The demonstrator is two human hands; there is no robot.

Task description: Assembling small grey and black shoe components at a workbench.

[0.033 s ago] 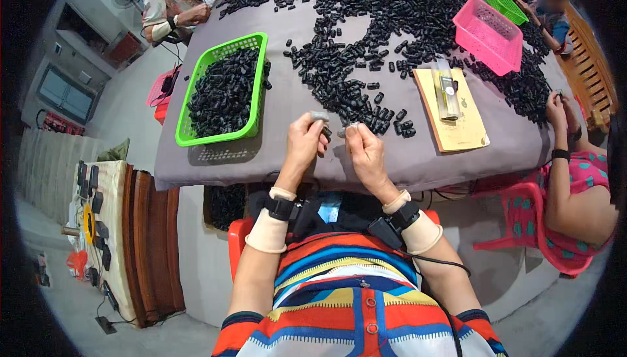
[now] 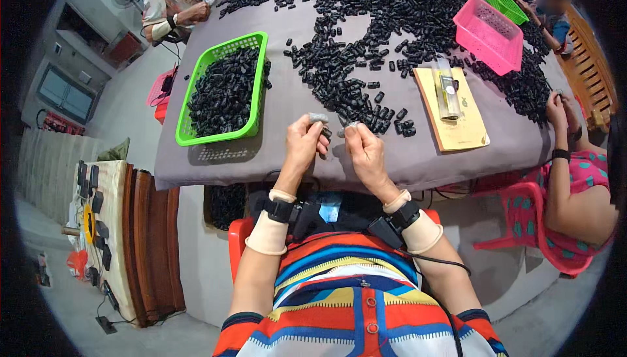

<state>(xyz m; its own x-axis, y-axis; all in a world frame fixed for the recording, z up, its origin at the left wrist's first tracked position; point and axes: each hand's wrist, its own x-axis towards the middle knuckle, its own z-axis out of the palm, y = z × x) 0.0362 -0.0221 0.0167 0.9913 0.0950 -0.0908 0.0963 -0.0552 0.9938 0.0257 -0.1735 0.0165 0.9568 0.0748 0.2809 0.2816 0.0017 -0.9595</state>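
Close to the near table edge, my left hand is closed on a small black cylindrical piece, mostly covered by the fingers. A grey wrap covers one of its fingertips. Opposite it, a short gap away, my right hand is pinched shut. A dark bit shows at its fingertips, too small to name, and grey wrapping shows there too. Just beyond both hands lies a long spread of small black cylindrical pieces, several of them loose near my right hand.
A green basket full of black pieces stands left. At right lie a yellow pad with a clear case, a pink basket and a green basket. Other people sit around the grey-covered table. A cable crosses my right forearm.
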